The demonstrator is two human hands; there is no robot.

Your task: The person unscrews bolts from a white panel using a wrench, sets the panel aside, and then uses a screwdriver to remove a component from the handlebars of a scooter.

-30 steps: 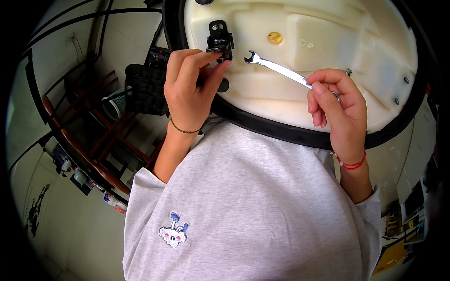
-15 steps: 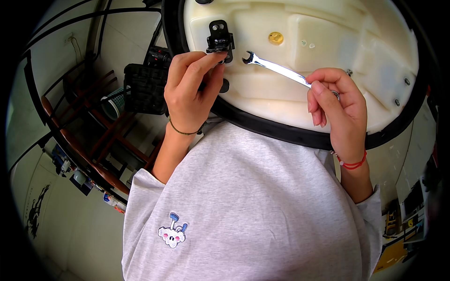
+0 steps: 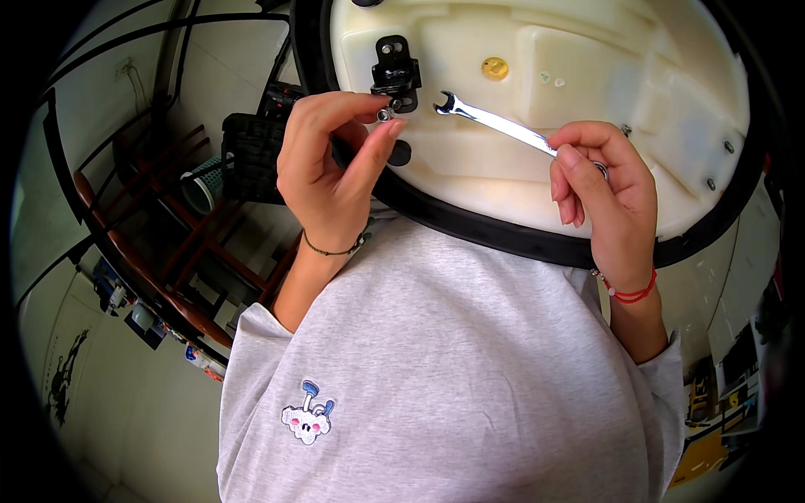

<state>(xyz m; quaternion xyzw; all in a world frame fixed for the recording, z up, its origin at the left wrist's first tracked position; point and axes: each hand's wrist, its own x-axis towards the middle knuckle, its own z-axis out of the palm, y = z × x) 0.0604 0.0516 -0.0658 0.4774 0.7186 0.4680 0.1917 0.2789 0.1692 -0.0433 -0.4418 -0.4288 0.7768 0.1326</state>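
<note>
Between the thumb and index finger of my left hand (image 3: 329, 163) is a small silver nut (image 3: 385, 114). It is just off the lower end of a black metal bracket (image 3: 396, 69), which is fixed to a cream moulded plastic shell (image 3: 470, 159). A slot with a bolt shows in the bracket's lower plate. My right hand (image 3: 608, 180) grips a shiny combination wrench (image 3: 499, 124) near its ring end, which the fingers partly hide. The wrench's open jaw points left over the shell, a short way right of the bracket, touching neither bracket nor nut.
A thick black rim (image 3: 486, 230) borders the shell on its near side. Several studs (image 3: 729, 147) stand out at the shell's right, and a round brass insert (image 3: 495, 69) sits near its middle. At the left are a black textured pad (image 3: 256, 159), wooden chairs and a green basket (image 3: 201, 186).
My left hand has drawn back slightly down and left from the bracket, and the nut now shows between its fingertips. My right hand and the wrench have stayed put.
</note>
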